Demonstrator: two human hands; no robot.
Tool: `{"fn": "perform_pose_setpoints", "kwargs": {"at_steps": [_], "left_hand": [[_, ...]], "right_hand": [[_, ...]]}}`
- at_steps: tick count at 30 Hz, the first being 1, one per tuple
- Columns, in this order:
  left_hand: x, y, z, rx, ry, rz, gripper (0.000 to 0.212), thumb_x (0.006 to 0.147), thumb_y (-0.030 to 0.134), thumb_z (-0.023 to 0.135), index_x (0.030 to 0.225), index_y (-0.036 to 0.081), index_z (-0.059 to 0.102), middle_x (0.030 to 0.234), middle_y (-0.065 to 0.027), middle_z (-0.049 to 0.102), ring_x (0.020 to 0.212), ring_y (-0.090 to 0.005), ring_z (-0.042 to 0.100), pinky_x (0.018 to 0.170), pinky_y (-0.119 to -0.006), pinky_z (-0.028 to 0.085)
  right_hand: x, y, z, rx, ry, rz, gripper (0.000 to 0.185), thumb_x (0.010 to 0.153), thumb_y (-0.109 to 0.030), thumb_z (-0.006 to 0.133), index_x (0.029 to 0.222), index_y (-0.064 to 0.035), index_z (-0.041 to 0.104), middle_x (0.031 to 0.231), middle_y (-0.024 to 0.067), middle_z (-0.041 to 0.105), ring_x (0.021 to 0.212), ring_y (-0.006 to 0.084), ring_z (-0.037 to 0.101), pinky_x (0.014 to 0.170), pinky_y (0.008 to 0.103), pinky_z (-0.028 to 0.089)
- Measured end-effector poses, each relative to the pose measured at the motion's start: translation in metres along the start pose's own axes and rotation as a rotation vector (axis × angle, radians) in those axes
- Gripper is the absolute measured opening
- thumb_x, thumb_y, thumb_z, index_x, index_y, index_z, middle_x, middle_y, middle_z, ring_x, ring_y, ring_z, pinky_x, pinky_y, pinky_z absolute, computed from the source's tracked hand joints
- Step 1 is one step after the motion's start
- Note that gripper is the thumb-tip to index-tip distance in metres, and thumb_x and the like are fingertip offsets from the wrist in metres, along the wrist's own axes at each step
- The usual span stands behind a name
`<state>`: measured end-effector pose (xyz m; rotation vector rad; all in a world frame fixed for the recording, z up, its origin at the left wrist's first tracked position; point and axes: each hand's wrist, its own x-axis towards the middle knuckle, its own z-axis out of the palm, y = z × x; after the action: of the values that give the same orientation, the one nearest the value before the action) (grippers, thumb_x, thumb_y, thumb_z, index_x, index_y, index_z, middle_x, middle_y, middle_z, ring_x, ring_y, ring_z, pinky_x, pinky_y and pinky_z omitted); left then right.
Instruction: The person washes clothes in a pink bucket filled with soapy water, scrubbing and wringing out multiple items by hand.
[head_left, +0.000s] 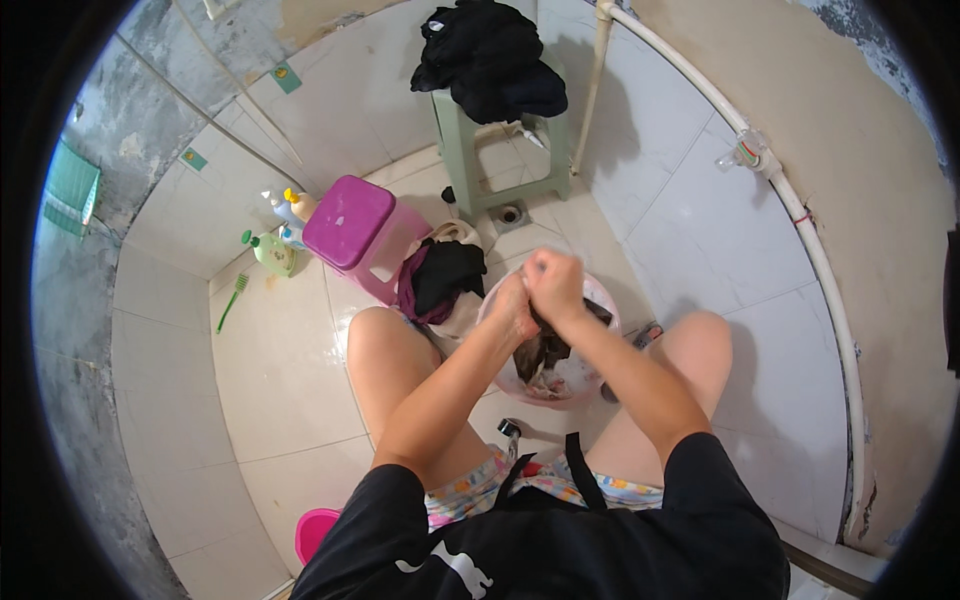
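Note:
A pink basin (508, 391) stands on the floor between my knees, with whitish, sudsy water and wet dark brown cloth (555, 346) inside. Over its far side my left hand (514, 303) and my right hand (555, 283) are pressed together, fingers curled. Both close on the dark cloth, part of which hangs below them into the basin. My right hand is slightly blurred, and the cloth within the fists is hidden.
Left of the basin lies a clothes pile (450, 279) against a pink stool with a purple top (349, 222). Pump bottles (274, 253) and a green brush (232, 303) sit farther left. Black clothes (487, 60) cover a green stool (459, 150) near a floor drain (510, 215). A shower head (509, 428) lies nearer me.

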<state>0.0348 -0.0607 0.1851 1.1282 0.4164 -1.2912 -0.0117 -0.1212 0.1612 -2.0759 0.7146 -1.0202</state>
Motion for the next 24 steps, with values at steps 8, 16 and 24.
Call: {"fn": "perform_pose_setpoints", "kwargs": {"at_steps": [8, 16, 24], "left_hand": [[0.010, -0.011, -0.011, -0.010, -0.053, -0.039, 0.024, 0.090, 0.024, 0.036, 0.093, 0.008, 0.053, 0.076, -0.0025, 0.054, 0.072, -0.0160, 0.054, 0.065, -0.031, 0.043], [0.024, -0.009, -0.015, -0.068, -0.363, 0.014, 0.026, 0.090, 0.029, 0.041, 0.091, 0.006, 0.053, 0.081, -0.0058, 0.057, 0.075, -0.0181, 0.058, 0.067, -0.034, 0.048], [-0.022, 0.036, -0.020, 0.669, -0.347, 0.392, 0.016, 0.079, 0.013, 0.066, 0.087, 0.000, 0.060, 0.075, -0.0049, 0.062, 0.068, -0.0107, 0.058, 0.060, -0.025, 0.047]], "right_hand": [[-0.001, 0.011, -0.007, -0.029, -0.048, 0.091, 0.013, 0.068, -0.010, 0.060, 0.061, -0.0041, 0.052, 0.058, 0.0165, 0.053, 0.053, 0.0342, 0.053, 0.048, 0.0388, 0.042], [-0.004, 0.009, -0.013, -0.051, -0.028, 0.038, 0.018, 0.069, -0.016, 0.060, 0.059, -0.0033, 0.052, 0.059, 0.0176, 0.054, 0.056, 0.0357, 0.054, 0.050, 0.0417, 0.042], [0.042, 0.042, -0.074, 0.270, -0.150, 0.348, 0.041, 0.077, -0.032, 0.066, 0.057, -0.0002, 0.049, 0.051, 0.0027, 0.042, 0.053, 0.0069, 0.036, 0.047, 0.0273, 0.031]]}}
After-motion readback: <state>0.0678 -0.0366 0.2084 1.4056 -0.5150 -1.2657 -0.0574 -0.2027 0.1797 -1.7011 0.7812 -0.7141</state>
